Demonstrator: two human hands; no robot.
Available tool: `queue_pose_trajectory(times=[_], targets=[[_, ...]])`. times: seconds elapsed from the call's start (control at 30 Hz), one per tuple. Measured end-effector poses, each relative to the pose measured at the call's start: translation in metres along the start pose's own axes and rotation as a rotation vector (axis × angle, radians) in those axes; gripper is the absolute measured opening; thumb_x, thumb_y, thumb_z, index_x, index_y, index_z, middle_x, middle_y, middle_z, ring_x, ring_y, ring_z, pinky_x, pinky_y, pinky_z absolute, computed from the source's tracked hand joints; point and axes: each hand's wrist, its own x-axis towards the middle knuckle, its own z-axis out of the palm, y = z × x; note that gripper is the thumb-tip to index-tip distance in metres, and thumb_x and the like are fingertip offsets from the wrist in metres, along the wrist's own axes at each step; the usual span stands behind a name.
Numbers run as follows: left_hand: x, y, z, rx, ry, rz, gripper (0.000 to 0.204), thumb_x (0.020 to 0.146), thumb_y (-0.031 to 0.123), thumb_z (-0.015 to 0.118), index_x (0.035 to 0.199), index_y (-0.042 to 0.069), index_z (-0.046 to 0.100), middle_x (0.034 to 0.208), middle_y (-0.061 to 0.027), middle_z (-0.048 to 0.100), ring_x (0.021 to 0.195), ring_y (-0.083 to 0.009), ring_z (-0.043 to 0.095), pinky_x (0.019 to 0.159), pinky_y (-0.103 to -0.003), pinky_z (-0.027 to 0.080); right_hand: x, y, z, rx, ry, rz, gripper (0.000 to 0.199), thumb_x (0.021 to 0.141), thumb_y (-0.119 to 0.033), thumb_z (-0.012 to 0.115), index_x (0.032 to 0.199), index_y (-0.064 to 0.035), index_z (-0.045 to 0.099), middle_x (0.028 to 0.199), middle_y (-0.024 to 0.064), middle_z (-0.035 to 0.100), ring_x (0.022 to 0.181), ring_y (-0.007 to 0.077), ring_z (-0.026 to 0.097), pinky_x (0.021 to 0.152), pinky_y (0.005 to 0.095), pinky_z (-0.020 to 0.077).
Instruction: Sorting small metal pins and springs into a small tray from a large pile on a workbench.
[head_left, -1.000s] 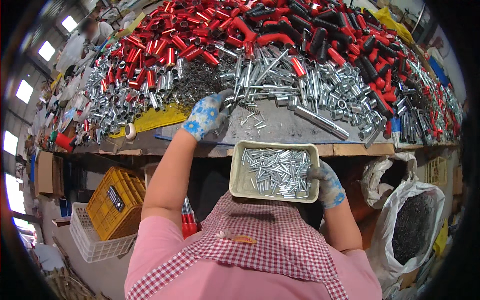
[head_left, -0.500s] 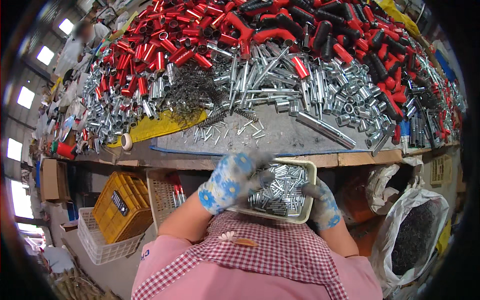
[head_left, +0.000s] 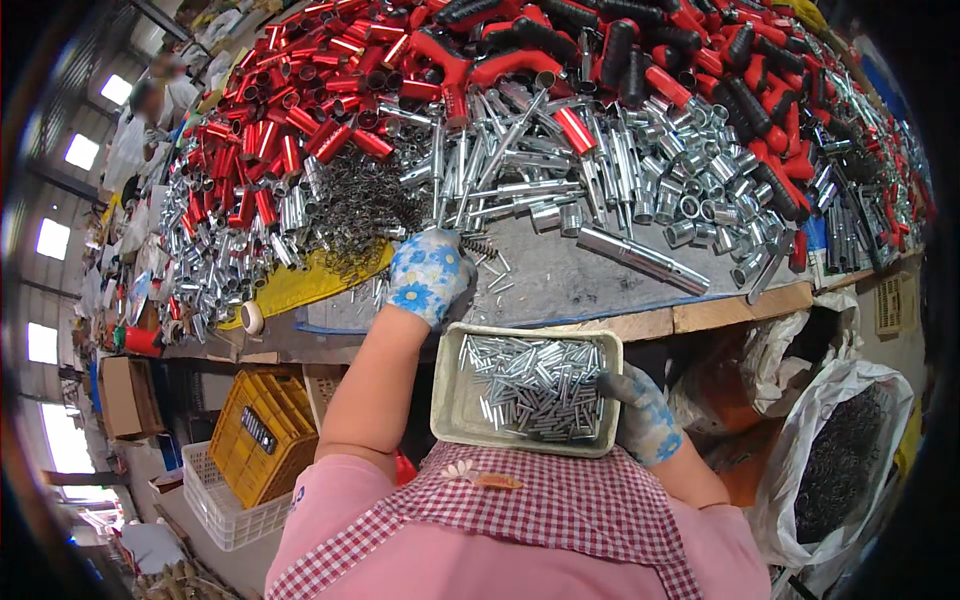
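Observation:
My right hand (head_left: 645, 412), in a blue-flowered glove with grey fingers, grips the right rim of a pale plastic tub (head_left: 447, 395), thumb inside the wall. Many short silvery metal pins (head_left: 540, 385) lie in the tub, which is held close to the checked apron. My left hand (head_left: 430, 275), gloved alike, is over the near part of the workbench, beside a few loose pins (head_left: 500, 275). The back of that glove hides most of its fingers, so what they hold does not show.
Red tubes (head_left: 330, 85), black-and-red handles (head_left: 640, 60), dark springs (head_left: 365, 190) and silver collars (head_left: 690, 205) heap the bench (head_left: 550, 285). A long metal tube (head_left: 645, 258) lies near its edge. Yellow crate (head_left: 255, 440) stands left; a white sack (head_left: 785, 480) of dark coils, right.
My left hand has left the tub and moved forward onto the bench, among the loose pins. My right hand still grips the tub, now fully in view.

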Motion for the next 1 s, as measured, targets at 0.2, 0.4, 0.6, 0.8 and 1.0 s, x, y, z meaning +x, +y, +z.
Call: queue_pose_trajectory(times=[0.2, 0.4, 0.6, 0.8, 1.0], targets=[[-0.003, -0.008, 0.001, -0.081, 0.033, 0.022, 0.026, 0.079, 0.023, 0.068, 0.093, 0.003, 0.075, 0.089, -0.0220, 0.072, 0.087, -0.0380, 0.070, 0.081, -0.045, 0.054, 0.005, 0.003, -0.005, -0.027, 0.023, 0.005, 0.055, 0.095, -0.024, 0.057, 0.139, 0.0072, 0.047, 0.127, 0.0173, 0.062, 0.114, 0.0251, 0.063, 0.101, 0.0382, 0.0514], [-0.015, -0.040, 0.021, -0.109, 0.256, 0.095, 0.020, 0.086, 0.022, 0.067, 0.097, 0.005, 0.072, 0.089, -0.0219, 0.071, 0.086, -0.0398, 0.068, 0.077, -0.047, 0.053, 0.005, 0.004, -0.002, -0.060, 0.048, -0.004, 0.063, 0.088, -0.027, 0.063, 0.139, 0.0055, 0.048, 0.130, 0.0201, 0.061, 0.116, 0.0304, 0.063, 0.103, 0.0433, 0.0505], [-0.021, -0.032, 0.014, -0.209, 0.410, 0.051, 0.021, 0.086, 0.022, 0.069, 0.098, 0.004, 0.072, 0.092, -0.0222, 0.070, 0.088, -0.0383, 0.068, 0.079, -0.046, 0.053, 0.004, 0.000, -0.004, -0.062, 0.004, 0.009, 0.059, 0.094, -0.027, 0.058, 0.142, 0.0057, 0.045, 0.132, 0.0167, 0.060, 0.118, 0.0247, 0.061, 0.103, 0.0387, 0.0490], [-0.013, -0.002, 0.002, -0.187, 0.068, 0.010, 0.026, 0.081, 0.028, 0.070, 0.090, 0.003, 0.075, 0.090, -0.0225, 0.071, 0.088, -0.0392, 0.069, 0.081, -0.046, 0.053, 0.001, -0.002, 0.003, -0.002, -0.004, 0.016, 0.060, 0.093, -0.025, 0.059, 0.142, 0.0056, 0.045, 0.132, 0.0177, 0.060, 0.118, 0.0260, 0.062, 0.104, 0.0395, 0.0489], [-0.002, -0.003, 0.014, 0.004, 0.122, 0.001, 0.027, 0.077, 0.029, 0.072, 0.088, 0.004, 0.075, 0.090, -0.0228, 0.071, 0.088, -0.0395, 0.069, 0.082, -0.048, 0.054, 0.001, -0.001, 0.005, -0.024, 0.094, 0.005, 0.056, 0.089, -0.026, 0.061, 0.134, 0.0060, 0.053, 0.123, 0.0194, 0.065, 0.109, 0.0296, 0.066, 0.098, 0.0415, 0.0528]])
